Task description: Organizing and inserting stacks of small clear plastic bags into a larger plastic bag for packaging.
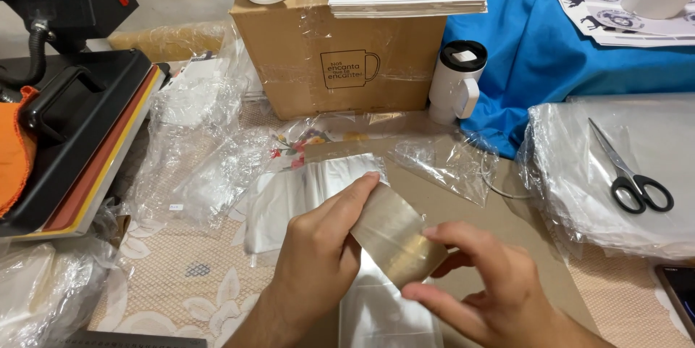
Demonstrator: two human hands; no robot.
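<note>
My left hand (318,261) grips a roll of clear packing tape (394,236) from the left, thumb along its upper edge. My right hand (481,286) touches the same roll from the right, fingertips at its lower end. Under both hands lies a white folded item in a clear plastic bag (308,189), resting on a brown sheet (478,210) over the table.
A heat press (79,123) stands at the left. A cardboard box (340,58) sits behind, a white travel mug (456,84) beside it. Blue cloth (550,58) with printed sheets and a paper roll lies at back right. Scissors (630,170) rest on stacked plastic bags at right. Crumpled plastic bags (195,152) lie at left.
</note>
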